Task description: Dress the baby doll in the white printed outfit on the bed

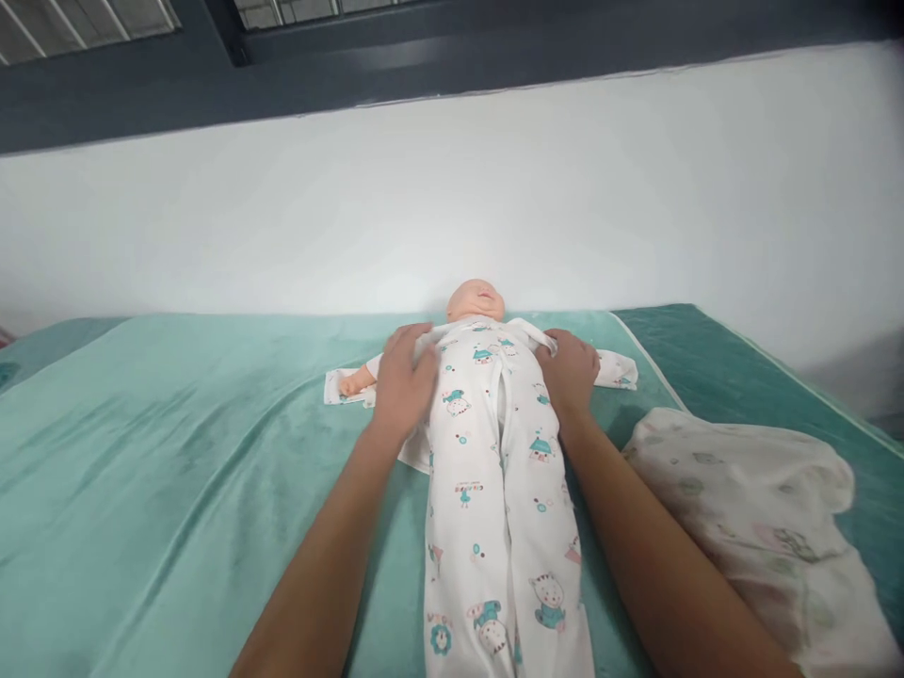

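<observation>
A baby doll [476, 299] lies on its back, with its head towards the wall. White printed baby clothing, which looks like a romper [466, 443], covers its body and stretches towards me in two long legs. My left hand [405, 377] rests at the romper's upper left edge, thumb and fingers apart. At the upper right edge, my right hand [571, 369] has its fingers closed on a fold of the white cloth. The doll's hand [357, 380] shows on the left, lying over a white sleeve. Another printed sleeve [617, 370] reaches out beyond my right hand.
A teal bed cover [184, 452] spreads beneath everything, with a darker teal part [749, 377] at the right. A crumpled white printed cloth [763, 527] lies near my right forearm. Behind the bed stands a white wall [317, 207] below a dark window frame [388, 61].
</observation>
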### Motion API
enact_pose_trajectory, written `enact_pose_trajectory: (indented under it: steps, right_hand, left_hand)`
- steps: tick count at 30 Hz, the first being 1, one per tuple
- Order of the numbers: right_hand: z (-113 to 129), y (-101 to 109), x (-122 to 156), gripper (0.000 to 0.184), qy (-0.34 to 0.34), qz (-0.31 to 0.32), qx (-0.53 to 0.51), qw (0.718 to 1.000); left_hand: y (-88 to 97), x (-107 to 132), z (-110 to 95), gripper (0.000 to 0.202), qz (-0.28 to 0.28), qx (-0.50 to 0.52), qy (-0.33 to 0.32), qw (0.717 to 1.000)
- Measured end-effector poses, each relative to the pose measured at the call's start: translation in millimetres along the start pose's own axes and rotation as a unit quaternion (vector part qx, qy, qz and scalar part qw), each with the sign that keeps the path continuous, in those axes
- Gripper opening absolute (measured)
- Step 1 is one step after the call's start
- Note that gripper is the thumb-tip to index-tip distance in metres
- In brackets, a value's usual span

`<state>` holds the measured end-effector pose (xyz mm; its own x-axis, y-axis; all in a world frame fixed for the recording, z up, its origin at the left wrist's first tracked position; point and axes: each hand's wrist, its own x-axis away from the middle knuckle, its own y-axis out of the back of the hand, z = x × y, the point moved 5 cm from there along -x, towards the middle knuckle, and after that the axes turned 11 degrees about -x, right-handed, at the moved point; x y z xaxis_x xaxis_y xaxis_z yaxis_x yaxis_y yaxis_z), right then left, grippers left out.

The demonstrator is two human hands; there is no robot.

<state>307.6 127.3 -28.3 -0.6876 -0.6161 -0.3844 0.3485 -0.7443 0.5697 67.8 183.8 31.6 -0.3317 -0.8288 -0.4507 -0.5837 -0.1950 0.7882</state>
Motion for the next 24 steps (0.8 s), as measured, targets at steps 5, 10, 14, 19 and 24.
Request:
enact_pose_trajectory:
  steps: [5, 10, 14, 19, 24]
  right_hand:
    - [-0.7, -1.4, 0.4, 0.038, -0.006, -0.013, -0.024, 1.0]
    - [1.0, 2.2, -1.3, 0.035, -0.008, -0.016, -0.059, 0.998]
    - [0.8, 5.0, -2.9, 0.033, -0.011, -0.027, -0.089, 0.996]
    - [-1.9, 2.2, -4.7, 0.033, -0.019, -0.029, -0.094, 0.995]
    - [-3.5, -2.7, -5.9, 0.033, -0.024, 0.005, -0.059, 0.998]
  left_hand:
    - [-21.1, -20.3, -89.3, 0.033, 0.16, -0.067, -0.163, 0.971]
    - [-59.5, -43.6, -127.3, 0.03, 0.251, -0.242, -0.204, 0.915]
    - [-79.8, -55.4, -130.8, 0.032, 0.316, -0.285, -0.204, 0.882]
    - [-97.8, -64.9, -130.2, 0.036, 0.353, -0.308, -0.213, 0.858]
    - [-112.7, -71.1, -129.7, 0.034, 0.367, -0.33, -0.21, 0.844]
